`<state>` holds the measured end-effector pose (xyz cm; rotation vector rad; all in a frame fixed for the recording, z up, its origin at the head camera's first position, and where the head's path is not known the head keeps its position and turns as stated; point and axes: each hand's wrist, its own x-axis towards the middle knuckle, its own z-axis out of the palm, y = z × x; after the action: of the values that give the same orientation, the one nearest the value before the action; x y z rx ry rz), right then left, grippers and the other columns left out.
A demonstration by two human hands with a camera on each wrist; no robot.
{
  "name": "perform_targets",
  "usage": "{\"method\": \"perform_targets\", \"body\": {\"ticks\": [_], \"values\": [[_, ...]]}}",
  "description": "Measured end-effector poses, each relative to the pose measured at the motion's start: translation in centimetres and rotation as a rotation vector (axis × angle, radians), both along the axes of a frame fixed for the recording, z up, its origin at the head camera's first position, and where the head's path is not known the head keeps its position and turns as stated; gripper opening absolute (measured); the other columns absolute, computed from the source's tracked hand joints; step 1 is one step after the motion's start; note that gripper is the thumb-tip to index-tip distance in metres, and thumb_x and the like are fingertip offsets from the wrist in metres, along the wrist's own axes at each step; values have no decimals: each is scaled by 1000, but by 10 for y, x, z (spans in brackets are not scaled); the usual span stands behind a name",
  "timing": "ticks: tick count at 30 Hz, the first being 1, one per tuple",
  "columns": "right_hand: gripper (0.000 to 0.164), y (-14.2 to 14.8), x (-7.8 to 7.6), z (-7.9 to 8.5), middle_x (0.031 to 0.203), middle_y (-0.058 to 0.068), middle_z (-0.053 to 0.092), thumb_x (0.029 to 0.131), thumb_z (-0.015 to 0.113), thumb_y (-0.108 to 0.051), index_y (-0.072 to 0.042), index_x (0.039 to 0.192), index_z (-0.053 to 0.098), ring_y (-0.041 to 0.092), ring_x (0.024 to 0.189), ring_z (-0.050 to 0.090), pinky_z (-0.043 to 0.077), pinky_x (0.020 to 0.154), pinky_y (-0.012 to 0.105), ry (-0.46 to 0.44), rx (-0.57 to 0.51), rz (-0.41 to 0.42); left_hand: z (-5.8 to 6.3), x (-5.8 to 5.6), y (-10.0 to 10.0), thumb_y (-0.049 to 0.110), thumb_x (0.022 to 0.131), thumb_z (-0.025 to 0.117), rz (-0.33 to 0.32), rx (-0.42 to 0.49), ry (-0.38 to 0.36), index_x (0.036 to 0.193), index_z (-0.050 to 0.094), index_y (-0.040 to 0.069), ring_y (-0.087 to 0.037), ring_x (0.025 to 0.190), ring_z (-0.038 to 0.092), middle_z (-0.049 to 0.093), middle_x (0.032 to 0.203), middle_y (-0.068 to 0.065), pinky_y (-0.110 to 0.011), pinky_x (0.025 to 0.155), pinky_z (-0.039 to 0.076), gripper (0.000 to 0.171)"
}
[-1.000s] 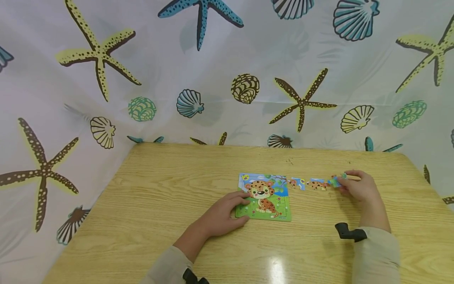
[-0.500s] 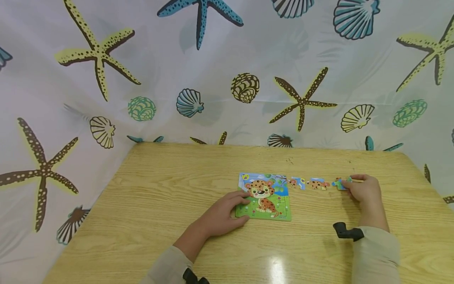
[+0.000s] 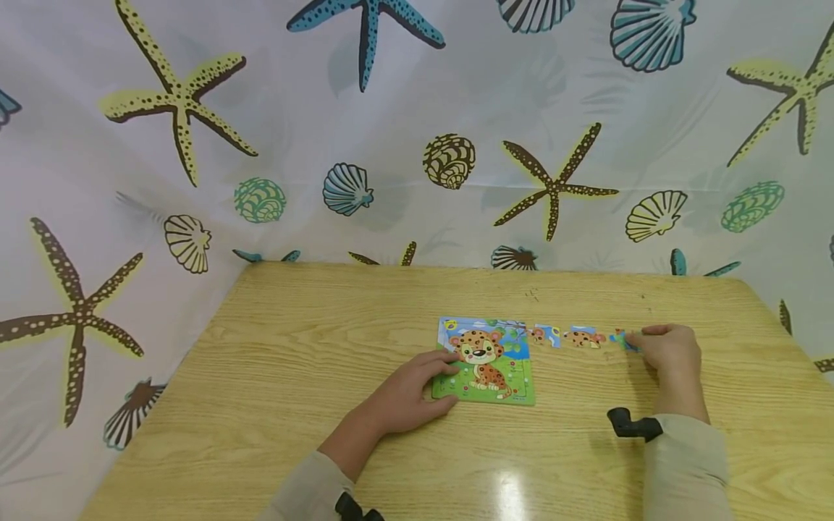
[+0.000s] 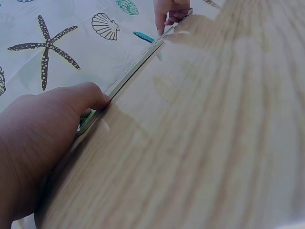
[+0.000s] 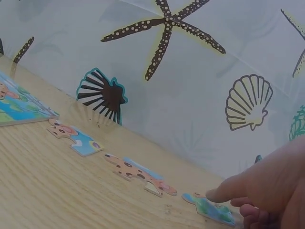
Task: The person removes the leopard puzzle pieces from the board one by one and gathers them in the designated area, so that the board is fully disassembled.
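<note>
right fingers (image 5: 238,185): one extended, touching blue-green piece (image 5: 209,210)
left fingers (image 3: 438,359): apart, on board (image 3: 489,369)
risk: sideways push may skid piece toward worktop's (image 3: 274,340) right edge

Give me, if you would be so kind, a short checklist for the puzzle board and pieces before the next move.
1. Board flat on the table: ok.
2. Left grip on the board: ok, at its left edge.
3. Piece nearest the board clear of it: cannot tell, the two look very close.
4. Middle piece apart from both neighbours: ok, narrow gaps show.
5. Right grip off the far piece: not ok, a fingertip is on it.
</note>
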<state>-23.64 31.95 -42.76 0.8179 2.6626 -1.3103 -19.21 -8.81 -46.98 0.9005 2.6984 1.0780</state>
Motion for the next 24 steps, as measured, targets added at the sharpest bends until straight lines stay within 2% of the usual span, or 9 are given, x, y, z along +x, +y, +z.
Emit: {"method": "perform_targets", "body": {"ticks": [2,4,6,8,11,13,15,19,24], "values": [[60,-1,-1,0,134,31,51,93,67,-40,4,133,57,40,105,51,49,85,48,7,-8,-3,0,0,0,30,95,68,-2,0,3,133,63,12,-21,148,36,47,152,3,-46,119,36,42],[66,-3,-2,2,137,30,50,92,67,-46,4,134,56,39,108,51,49,88,49,12,-19,1,0,0,-1,30,95,68,-5,-3,7,133,63,12,-21,148,36,47,152,3,-47,119,36,42],[70,-5,-3,4,145,31,44,92,66,-49,4,136,54,44,121,48,47,100,53,15,-45,16,1,0,-1,30,95,68,-7,-9,11,134,62,12,-21,148,36,48,152,3,-47,119,36,43],[73,-9,-5,6,156,31,31,93,64,-51,4,139,52,47,139,35,37,113,57,17,-68,42,3,1,-1,30,95,68,-7,-14,15,134,62,12,-22,148,36,48,152,2,-47,119,36,44],[71,-15,-6,10,162,29,19,95,63,-48,4,142,50,49,145,26,32,116,58,27,-102,84,5,2,-1,30,95,68,-8,-12,7,135,62,11,-22,148,36,48,153,1,-47,119,35,45],[69,-19,-7,12,159,30,25,95,62,-47,2,142,50,45,134,40,43,107,52,38,-106,110,5,2,0,30,95,68,-9,-12,4,136,61,10,-22,148,35,47,153,1,-47,120,34,46],[67,-24,-8,14,152,29,36,96,63,-44,2,142,50,34,115,55,51,93,42,54,-121,137,5,2,0,30,95,68,-10,-13,4,136,61,10,-22,148,35,47,153,1,-47,120,35,46],[66,-32,-11,15,126,16,55,95,66,-41,1,143,49,8,76,63,55,70,24,74,-174,190,4,2,-1,30,95,68,-18,-16,22,137,61,9,-22,148,36,48,152,1,-47,119,35,47],[65,-42,-14,15,110,11,64,96,67,-37,3,143,48,6,73,66,59,68,23,85,-232,271,3,1,-1,30,96,68,-30,-19,40,137,61,7,-22,147,37,49,152,1,-46,119,36,48]]}}
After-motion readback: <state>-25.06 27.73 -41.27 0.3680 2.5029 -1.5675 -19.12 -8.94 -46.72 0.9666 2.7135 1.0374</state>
